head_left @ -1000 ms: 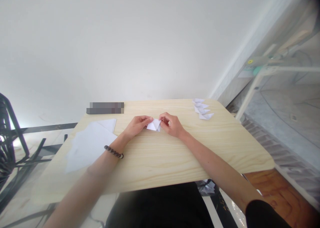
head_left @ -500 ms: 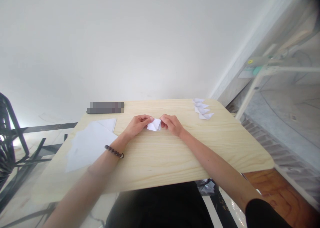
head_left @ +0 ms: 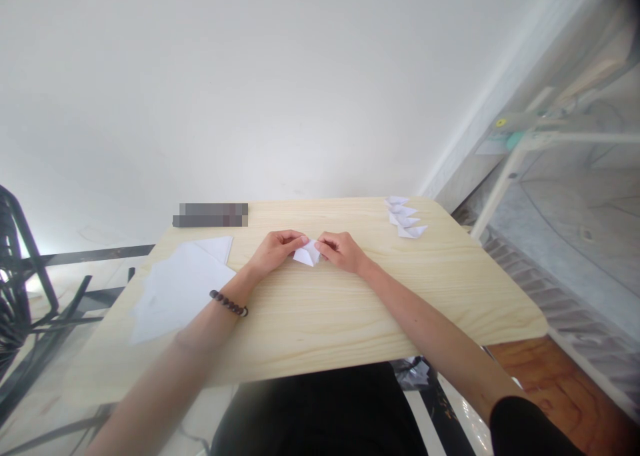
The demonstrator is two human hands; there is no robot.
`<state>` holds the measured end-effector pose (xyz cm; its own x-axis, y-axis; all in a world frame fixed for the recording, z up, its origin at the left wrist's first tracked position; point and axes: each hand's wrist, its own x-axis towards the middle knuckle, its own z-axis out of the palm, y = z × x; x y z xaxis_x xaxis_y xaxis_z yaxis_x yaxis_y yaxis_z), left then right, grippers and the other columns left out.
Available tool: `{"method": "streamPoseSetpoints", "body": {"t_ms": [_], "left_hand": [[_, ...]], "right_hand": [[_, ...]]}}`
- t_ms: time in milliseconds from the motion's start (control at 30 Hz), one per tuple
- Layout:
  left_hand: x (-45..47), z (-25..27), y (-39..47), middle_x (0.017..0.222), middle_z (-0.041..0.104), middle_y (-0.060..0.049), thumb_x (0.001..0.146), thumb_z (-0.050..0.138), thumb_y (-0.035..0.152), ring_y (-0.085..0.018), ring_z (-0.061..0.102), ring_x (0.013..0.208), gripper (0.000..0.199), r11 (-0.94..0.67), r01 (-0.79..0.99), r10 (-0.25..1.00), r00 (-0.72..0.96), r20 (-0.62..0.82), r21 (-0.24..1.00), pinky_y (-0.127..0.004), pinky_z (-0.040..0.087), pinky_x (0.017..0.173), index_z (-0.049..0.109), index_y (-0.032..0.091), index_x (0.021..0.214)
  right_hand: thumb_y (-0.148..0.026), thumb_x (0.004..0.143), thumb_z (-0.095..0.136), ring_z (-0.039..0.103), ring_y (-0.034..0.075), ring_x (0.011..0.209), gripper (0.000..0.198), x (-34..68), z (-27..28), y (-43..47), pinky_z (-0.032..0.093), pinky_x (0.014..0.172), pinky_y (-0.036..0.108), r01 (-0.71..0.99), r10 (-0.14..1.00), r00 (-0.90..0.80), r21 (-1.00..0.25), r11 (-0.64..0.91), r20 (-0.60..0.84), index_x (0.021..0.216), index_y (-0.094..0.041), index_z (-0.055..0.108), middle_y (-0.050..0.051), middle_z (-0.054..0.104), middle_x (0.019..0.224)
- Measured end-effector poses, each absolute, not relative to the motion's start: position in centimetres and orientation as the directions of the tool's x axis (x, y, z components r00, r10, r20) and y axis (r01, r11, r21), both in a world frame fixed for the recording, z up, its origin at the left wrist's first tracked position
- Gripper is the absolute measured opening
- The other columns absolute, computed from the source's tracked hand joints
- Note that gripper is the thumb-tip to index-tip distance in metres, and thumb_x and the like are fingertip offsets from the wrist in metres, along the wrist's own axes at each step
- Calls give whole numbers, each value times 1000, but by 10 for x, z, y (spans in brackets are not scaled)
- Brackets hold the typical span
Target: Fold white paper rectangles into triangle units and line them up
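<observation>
A small piece of folded white paper (head_left: 306, 255) is held between my two hands over the middle of the table. My left hand (head_left: 278, 248) pinches its left upper edge, thumb on top. From the other side, my right hand (head_left: 342, 251) grips the right corner between thumb and fingers. The fingers hide part of the folds. Several folded white paper boats (head_left: 411, 231) stand in an overlapping row at the table's far right. Left of my left forearm lies a fanned-out pile of white paper sheets (head_left: 175, 286).
The light wooden table (head_left: 400, 289) stands against a white wall (head_left: 310, 96). A dark, pixelated long object (head_left: 210, 216) lies at its back left. There is a dark chair (head_left: 25, 263) to the left and a white metal frame (head_left: 505, 176) to the right.
My right thumb has moved left onto the front of the folded paper, and its right side is pressed closer together. My left hand stays nearly in place.
</observation>
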<state>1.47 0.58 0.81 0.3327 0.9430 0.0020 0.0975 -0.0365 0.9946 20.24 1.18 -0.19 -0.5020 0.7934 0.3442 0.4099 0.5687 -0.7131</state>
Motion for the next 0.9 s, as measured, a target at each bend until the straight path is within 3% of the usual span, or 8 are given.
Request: {"method": "streamPoseSetpoints", "body": {"t_ms": [433,900], "left_hand": [[14,7,7,70,59,-2,66,60,46,-11,47,61,36,-63,149,953,304,15,987,-22,36,55,64,13,79],[14,9,5,66,59,-2,63,63,46,-10,48,59,35,-9,83,953,302,-17,997,-22,36,55,63,13,74]], "right_hand": [[-33,83,36,37,6,47,33,202,1,10,28,49,19,432,775,-511,-668,605,372,57,-15,44,-4,43,50],[-35,84,33,36,6,47,34,201,-1,10,26,49,20,449,781,-500,-660,602,373,57,-16,40,-5,39,50]]}}
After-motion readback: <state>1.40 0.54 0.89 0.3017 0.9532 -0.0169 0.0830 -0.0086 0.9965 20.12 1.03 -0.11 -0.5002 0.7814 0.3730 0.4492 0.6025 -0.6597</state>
